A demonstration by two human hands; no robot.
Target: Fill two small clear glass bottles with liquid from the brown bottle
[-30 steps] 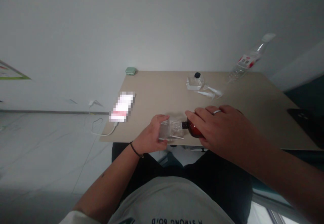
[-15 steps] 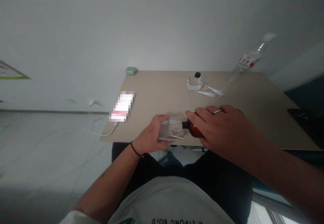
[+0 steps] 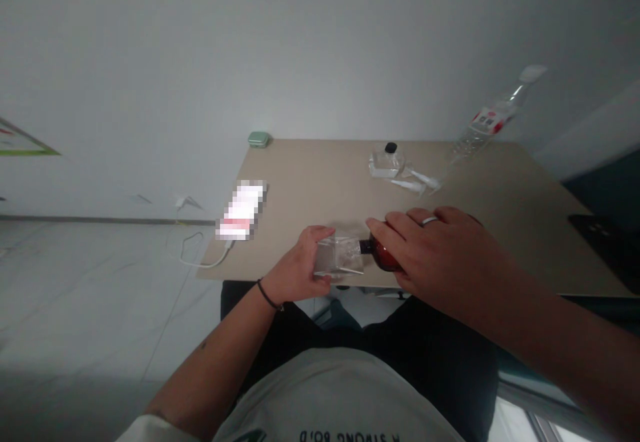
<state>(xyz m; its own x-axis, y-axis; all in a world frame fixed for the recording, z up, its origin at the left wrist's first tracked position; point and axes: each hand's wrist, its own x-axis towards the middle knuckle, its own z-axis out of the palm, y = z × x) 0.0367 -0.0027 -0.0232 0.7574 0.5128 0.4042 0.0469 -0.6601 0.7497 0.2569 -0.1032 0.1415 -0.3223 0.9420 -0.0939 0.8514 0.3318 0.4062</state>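
My left hand (image 3: 304, 265) grips a clear square container (image 3: 340, 257) between thumb and fingers, near the front edge of the table. Wrapped round a brown bottle (image 3: 384, 252) is my right hand (image 3: 425, 242), with a ring on one finger. The bottle lies tilted over sideways, its dark neck pointing left at the mouth of the clear container. Whether neck and rim touch, and whether liquid is flowing, I cannot tell. My right fingers hide most of the bottle.
Farther back on the table (image 3: 310, 182) stand a clear container with a black cap (image 3: 391, 148), small wrapped white pieces (image 3: 420, 180) and a clear plastic bottle (image 3: 490, 121). At left are a blurred-out phone (image 3: 243, 210) on a white cable (image 3: 210, 265) and a small green case (image 3: 259, 139).
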